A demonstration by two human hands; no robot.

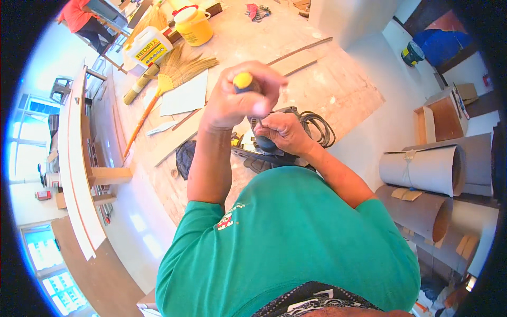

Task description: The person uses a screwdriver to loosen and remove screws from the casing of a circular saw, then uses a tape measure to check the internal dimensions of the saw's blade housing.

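Observation:
My left hand (235, 100) is raised and wrapped round a screwdriver (243, 81), whose yellow-ended dark handle points up toward me. Lower and to the right, my right hand (288, 132) has its fingers pinched together near the screwdriver's lower end. Whatever lies between those fingers is hidden. Beneath both hands sits a dark corded power tool (266, 145), partly covered by my hands and shirt. Its black cable (322, 129) lies coiled on the right. A black bundle (185, 158) rests beside my left forearm.
The dusty wooden work surface (348, 90) carries wood strips (301, 50), a white sheet (185, 95), straw brooms (182, 63), an orange-handled yellow swatter (165, 83), a white jug (148, 47) and a yellow bucket (193, 29). Rolled sheets (417, 169) stand right. Another person (82, 21) is far left.

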